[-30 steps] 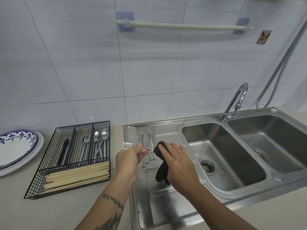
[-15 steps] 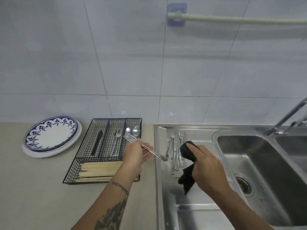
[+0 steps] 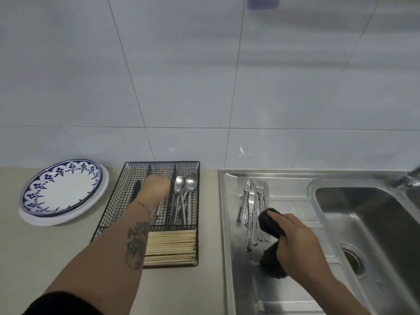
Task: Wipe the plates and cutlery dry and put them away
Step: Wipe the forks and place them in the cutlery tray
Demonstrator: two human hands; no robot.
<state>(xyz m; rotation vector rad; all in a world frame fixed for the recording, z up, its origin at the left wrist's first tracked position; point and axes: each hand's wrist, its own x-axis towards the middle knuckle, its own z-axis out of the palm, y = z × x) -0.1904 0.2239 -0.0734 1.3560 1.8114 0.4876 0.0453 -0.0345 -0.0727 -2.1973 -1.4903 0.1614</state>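
My left hand (image 3: 156, 187) is blurred and reaches palm down into the middle compartment of the black wire cutlery basket (image 3: 162, 163). Fork handles (image 3: 158, 211) show just under the wrist; I cannot tell whether the hand still grips one. Two spoons (image 3: 185, 187) lie in the right compartment, a black-handled utensil (image 3: 136, 192) in the left one and chopsticks (image 3: 170, 246) across the front. My right hand (image 3: 297, 244) clutches a black cloth (image 3: 270, 223) over the steel drainboard (image 3: 291, 194), touching several forks and knives (image 3: 253, 201) that lie there. Stacked plates (image 3: 61, 192), blue-patterned on top, sit at the left.
The sink basin (image 3: 363, 223) with its drain lies right of the drainboard, and the faucet base (image 3: 409, 180) is at the far right edge. A tiled wall rises right behind the counter. The beige counter (image 3: 56, 251) stretches in front of the plates and basket.
My left hand carried the fork leftward from beside the cloth into the basket's middle compartment. My right hand with the cloth dropped lower onto the drainboard. The view shifted left and down.
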